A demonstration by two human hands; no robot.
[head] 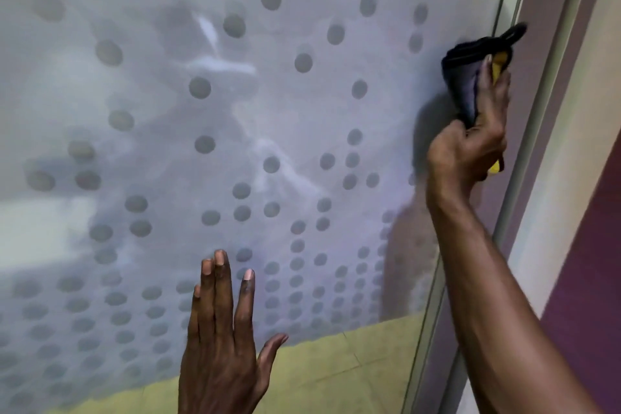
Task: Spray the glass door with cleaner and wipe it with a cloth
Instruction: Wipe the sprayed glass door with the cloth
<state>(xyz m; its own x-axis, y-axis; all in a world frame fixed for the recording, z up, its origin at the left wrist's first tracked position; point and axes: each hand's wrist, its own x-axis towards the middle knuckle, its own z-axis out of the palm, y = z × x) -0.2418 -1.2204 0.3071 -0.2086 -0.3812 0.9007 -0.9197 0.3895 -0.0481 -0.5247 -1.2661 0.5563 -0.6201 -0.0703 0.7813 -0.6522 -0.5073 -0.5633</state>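
Note:
The glass door [268, 104] fills most of the view, frosted white with a pattern of grey dots and wet smears near its middle. My right hand [470, 144] is raised at the door's right edge, shut on a dark blue cloth [465, 77] with a yellow side, and presses it against the glass. My left hand [221, 339] lies flat on the lower glass with its fingers spread and nothing in it. No spray bottle is in view.
A pale metal door frame [524, 131] runs down the right side, with a purple wall [591, 296] beyond it. Below the frosted band the glass is clear and a yellowish tiled floor [336, 376] shows through.

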